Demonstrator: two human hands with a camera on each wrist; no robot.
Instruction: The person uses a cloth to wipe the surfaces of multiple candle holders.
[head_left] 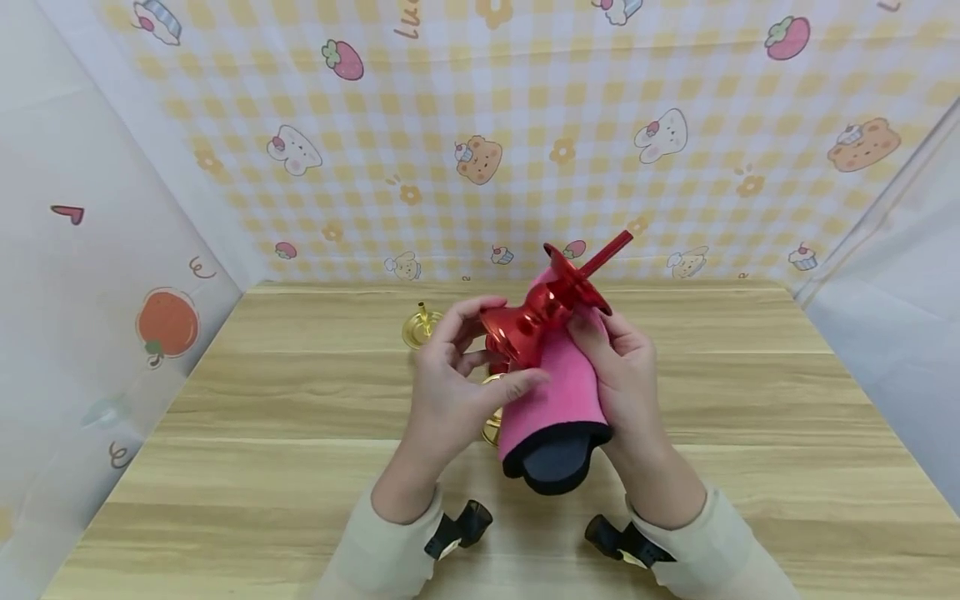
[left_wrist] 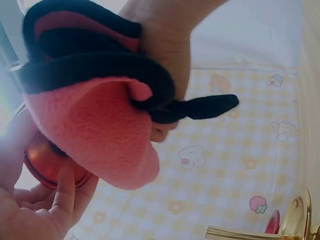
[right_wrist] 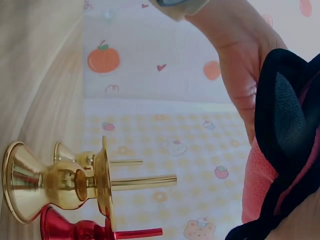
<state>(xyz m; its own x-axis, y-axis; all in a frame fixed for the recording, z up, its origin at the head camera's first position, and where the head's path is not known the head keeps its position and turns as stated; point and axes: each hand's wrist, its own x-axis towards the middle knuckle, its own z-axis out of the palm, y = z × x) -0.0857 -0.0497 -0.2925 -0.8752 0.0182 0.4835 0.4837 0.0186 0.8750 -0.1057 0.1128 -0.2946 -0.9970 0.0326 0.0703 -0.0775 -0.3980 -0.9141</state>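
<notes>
A shiny red candlestick is held tilted above the table, its spike pointing up and right. My left hand grips it by the flared base, fingers curled round the rim, the thumb reaching over the pink cloth. In my right hand is a fuzzy pink cleaning mitt with black edging, thumb pressing it near the candlestick's drip plate. The mitt lies behind and under the candlestick. From the left wrist view, the mitt hides most of the candlestick, and a black loop hangs off its edge.
On the wooden table stand a gold candlestick at the back and another gold candlestick nearer, partly behind the left hand. A second red candlestick stands beside them. A checked cloth backdrop hangs behind the table.
</notes>
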